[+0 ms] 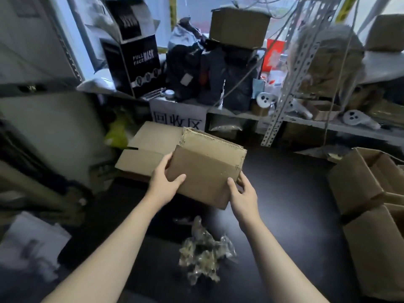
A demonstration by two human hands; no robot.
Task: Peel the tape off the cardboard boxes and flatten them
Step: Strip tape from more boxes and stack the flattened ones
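A flattened brown cardboard box is held in the air over the dark floor, its flaps pointing away from me. My left hand grips its left edge, thumb on top and fingers behind. My right hand grips its near right corner, thumb on the top face. Beyond it lies a pile of flattened cardboard on the floor. A crumpled wad of peeled clear tape lies on the floor below my arms. Several unflattened cardboard boxes stand at the right.
A metal shelf holds bags, a cardboard box and small items at the back. A black "Full Face Mask" box stands at the back left. A paper sign with characters hangs below it. White paper lies at the lower left.
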